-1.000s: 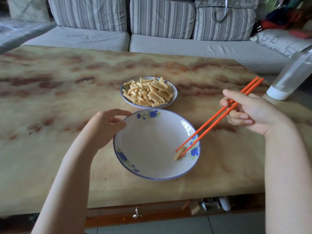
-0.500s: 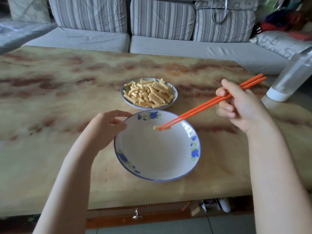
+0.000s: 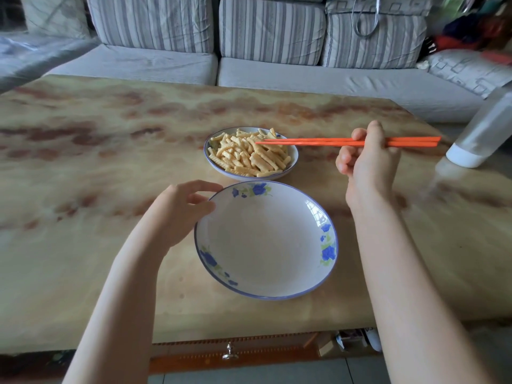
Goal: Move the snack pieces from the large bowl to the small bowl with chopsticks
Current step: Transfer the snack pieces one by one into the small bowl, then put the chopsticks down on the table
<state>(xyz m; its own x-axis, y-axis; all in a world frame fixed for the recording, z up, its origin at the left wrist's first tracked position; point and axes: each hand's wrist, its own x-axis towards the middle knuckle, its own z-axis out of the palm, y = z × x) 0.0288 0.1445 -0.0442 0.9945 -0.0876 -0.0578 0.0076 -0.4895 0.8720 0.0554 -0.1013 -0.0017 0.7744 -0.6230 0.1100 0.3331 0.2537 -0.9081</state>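
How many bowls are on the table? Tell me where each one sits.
2. The small bowl, heaped with snack pieces, sits farther back; the large bowl, empty, sits nearer, the left hand holding its rim.

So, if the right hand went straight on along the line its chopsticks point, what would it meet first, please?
Probably the snack pieces heaped in the small bowl: the chopsticks in the right hand point across them, though their height above is unclear.
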